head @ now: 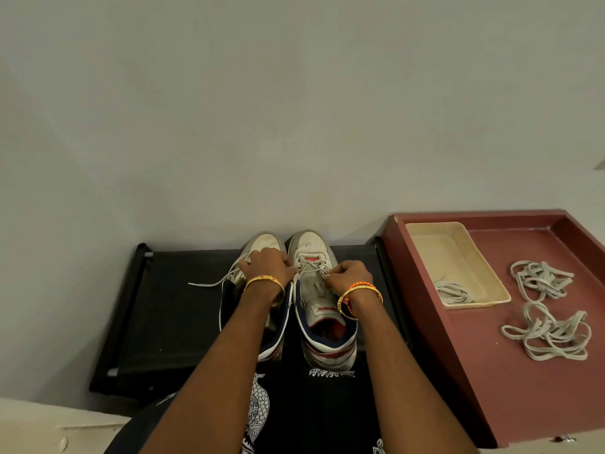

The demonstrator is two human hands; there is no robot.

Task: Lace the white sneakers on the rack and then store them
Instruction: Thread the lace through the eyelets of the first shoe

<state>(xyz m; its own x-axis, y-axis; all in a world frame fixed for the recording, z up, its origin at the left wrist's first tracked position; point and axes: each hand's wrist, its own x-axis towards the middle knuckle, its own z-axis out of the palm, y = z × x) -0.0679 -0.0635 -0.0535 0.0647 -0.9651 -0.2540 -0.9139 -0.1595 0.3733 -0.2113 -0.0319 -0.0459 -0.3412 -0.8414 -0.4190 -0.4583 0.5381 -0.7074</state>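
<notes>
Both hands, left hand [265,264] and right hand [351,275], pinch the lace [309,269] over the right sneaker [322,299] at the rack's [170,309] back edge. The left forearm covers the left sneaker [262,245]. Beside it, loose laces [540,278] lie in a red tray [491,355] holding a cream dish [435,234].

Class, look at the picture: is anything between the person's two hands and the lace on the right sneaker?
Nothing visible. The left hand and right hand both already pinch the lace over the right sneaker on the rack.

Left hand [265,264] covers most of the left sneaker [262,244], lacing there can't be made out. Red tray [484,371] cut off at right edge. Lace in the cream tray [455,250] too small to read; tongue logo blurred.
</notes>
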